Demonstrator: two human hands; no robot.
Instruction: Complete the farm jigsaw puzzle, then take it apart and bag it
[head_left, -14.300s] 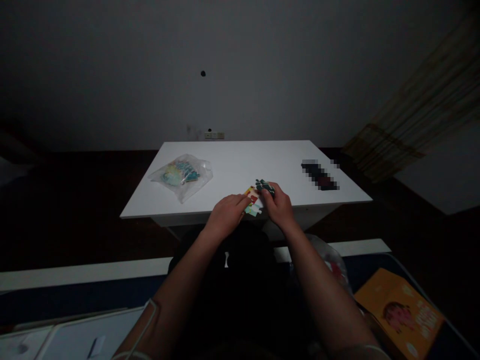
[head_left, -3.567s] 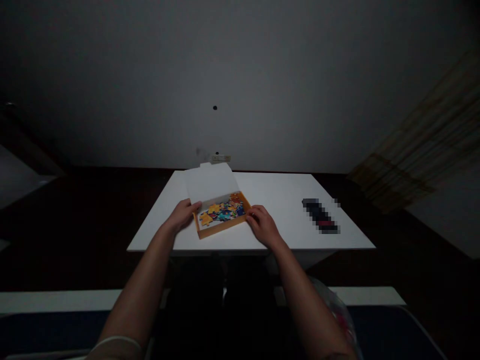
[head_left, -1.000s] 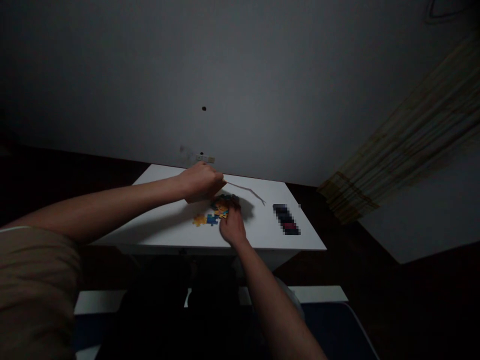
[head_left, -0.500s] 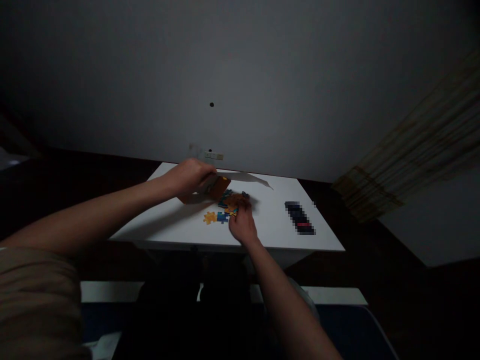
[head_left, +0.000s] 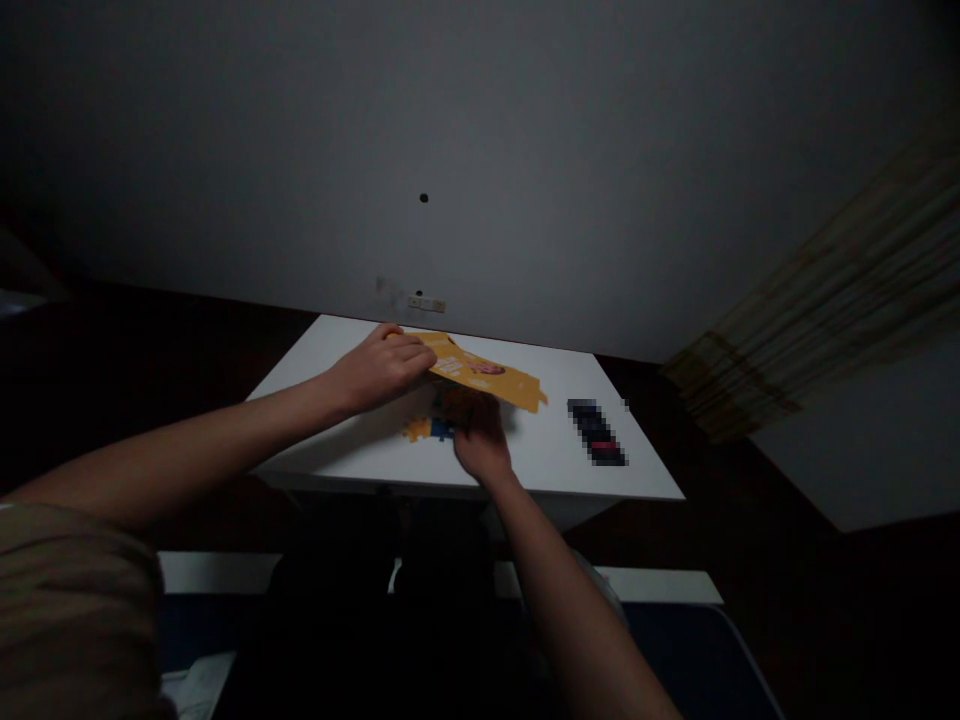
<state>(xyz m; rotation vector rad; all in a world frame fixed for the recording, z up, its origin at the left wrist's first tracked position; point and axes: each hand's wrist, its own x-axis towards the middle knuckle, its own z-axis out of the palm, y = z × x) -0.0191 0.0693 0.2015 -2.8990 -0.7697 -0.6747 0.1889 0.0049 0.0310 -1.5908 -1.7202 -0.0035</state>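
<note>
My left hand (head_left: pixel 386 368) is closed on the left end of a yellow-orange printed cardboard package (head_left: pixel 499 378), tilted above the white table. Its printed face is turned up, and the far end reaches out to the right over my other hand. Beneath the cardboard, my right hand (head_left: pixel 484 440) curls its fingers round puzzle pieces (head_left: pixel 454 400) in a small pile. The fingertips are in shadow and partly covered. Left of that hand, a yellow puzzle piece (head_left: pixel 415 430) and a blue puzzle piece (head_left: pixel 441 429) lie on the table, touching or nearly so.
A dark, pixelated object (head_left: pixel 598 432) lies on the right part of the white table (head_left: pixel 559 455). Behind the table rises a grey wall with a socket strip (head_left: pixel 426 304). A patterned curtain (head_left: pixel 757 375) hangs at the right. My legs are below the front edge.
My left hand has turned the cardboard package, so its yellow printed face now shows and covers much of the pile. My right hand stays at the puzzle pieces, almost in the same place.
</note>
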